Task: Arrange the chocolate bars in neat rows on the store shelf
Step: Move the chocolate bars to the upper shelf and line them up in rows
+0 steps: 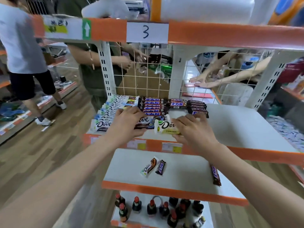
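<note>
Standing on wood-plank flooring [54,145], the white shelf [238,129] bears chocolate rows; left hand [126,124] grips a dark Dove bar [144,123], right hand [192,129] a yellow one [164,127].

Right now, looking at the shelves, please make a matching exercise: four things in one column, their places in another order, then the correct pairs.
Things:
1. yellow-green Dove bar
2. row of Snickers bars
3. small Dove bar
4. dark bottles with red caps

Places:
A. lowest shelf
B. under the right hand
C. middle shelf, loose
D. upper shelf, behind the left hand

Pairs: 1-B, 2-D, 3-C, 4-A
</note>
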Demonstrator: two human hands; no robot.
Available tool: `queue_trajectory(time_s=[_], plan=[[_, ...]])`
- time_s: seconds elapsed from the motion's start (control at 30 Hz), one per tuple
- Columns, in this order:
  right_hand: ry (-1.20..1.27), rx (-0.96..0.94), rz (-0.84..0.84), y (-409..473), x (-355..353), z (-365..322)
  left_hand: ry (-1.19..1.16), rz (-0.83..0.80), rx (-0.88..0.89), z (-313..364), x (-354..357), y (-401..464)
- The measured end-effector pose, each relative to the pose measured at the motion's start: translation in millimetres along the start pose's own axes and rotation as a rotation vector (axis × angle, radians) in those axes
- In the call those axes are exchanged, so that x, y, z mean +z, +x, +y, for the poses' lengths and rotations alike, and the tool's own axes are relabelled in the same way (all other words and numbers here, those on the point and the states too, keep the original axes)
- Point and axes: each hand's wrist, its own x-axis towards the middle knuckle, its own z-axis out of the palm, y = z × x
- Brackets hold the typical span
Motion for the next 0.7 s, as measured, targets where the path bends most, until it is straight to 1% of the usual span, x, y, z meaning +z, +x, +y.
queue_trajectory(time_s=[0.2,0.37,0.7], plan=[[-0.022,0.027,0.07,47.8,9.1,-12.1,0.007,0.021,-0.013,-43.5,-15.6,23.0],[-0.103,0.014,0.048,68.8,23.1,-27.3,-0.004,0.023,-0.002,-76.5,-17.4,22.1],[0.036,-0.012,0.018,94.4,46.7,-64.5,-0.021,-0.028,0.01,-123.3,-3.9,0.1]])
